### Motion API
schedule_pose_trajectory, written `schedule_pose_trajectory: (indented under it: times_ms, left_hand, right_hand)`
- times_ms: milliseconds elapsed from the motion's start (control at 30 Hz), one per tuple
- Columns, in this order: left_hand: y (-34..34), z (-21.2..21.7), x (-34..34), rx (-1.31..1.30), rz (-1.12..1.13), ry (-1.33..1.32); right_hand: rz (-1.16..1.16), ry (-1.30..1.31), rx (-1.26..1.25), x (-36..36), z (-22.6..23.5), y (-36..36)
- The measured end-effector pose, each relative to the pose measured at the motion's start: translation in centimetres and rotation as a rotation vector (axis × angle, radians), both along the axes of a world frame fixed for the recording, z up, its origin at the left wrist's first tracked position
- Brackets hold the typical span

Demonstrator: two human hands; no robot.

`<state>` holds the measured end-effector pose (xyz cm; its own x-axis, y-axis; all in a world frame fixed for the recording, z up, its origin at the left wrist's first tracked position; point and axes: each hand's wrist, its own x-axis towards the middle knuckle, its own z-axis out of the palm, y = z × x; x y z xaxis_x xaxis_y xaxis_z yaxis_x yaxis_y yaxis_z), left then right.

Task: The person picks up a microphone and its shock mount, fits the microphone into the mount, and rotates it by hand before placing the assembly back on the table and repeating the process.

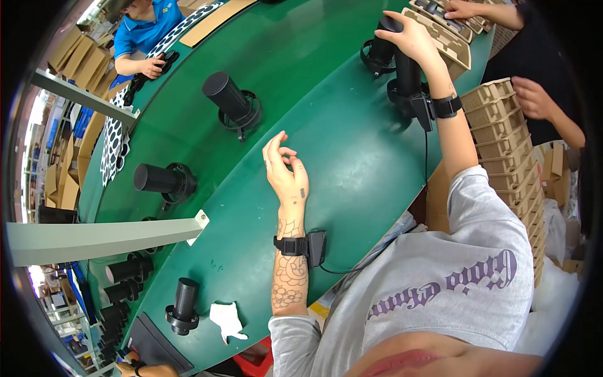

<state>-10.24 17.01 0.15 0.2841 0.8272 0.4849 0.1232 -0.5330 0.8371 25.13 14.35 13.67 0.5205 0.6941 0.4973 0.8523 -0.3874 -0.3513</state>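
Observation:
At the far right of the green table, my right hand (414, 43) has its thumb and fingers around the top of a black microphone (383, 49) on a ring-shaped mount. Just beside it, partly under my wrist, stands another black microphone (407, 78). My left hand (286, 173) hovers over the middle of the table, fingers loosely bent and apart, holding nothing. Beyond it, on the darker green strip, a black microphone (223, 94) leans in its shock mount, and one more microphone (160, 179) lies tilted to the left.
A grey metal beam (113, 240) crosses from the left. Near the front left are an upright microphone (185, 301) and a crumpled white cloth (227, 320). Moulded cardboard trays (496, 125) are stacked at the right. Co-workers' hands show at far left, far right and lower left.

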Motion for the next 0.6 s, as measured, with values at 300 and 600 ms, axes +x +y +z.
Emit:
schedule_pose_trajectory:
  times_ms: [300, 600]
  left_hand:
    - [-0.1, 0.2, 0.0, -0.007, -0.016, 0.021]
    - [0.0, 0.2, 0.8, -0.033, -0.018, 0.043]
  right_hand:
    - [-0.013, -0.11, 0.498, -1.4, -0.5, -5.2]
    - [0.139, -0.449, 0.586, -3.9, 1.5, -5.8]
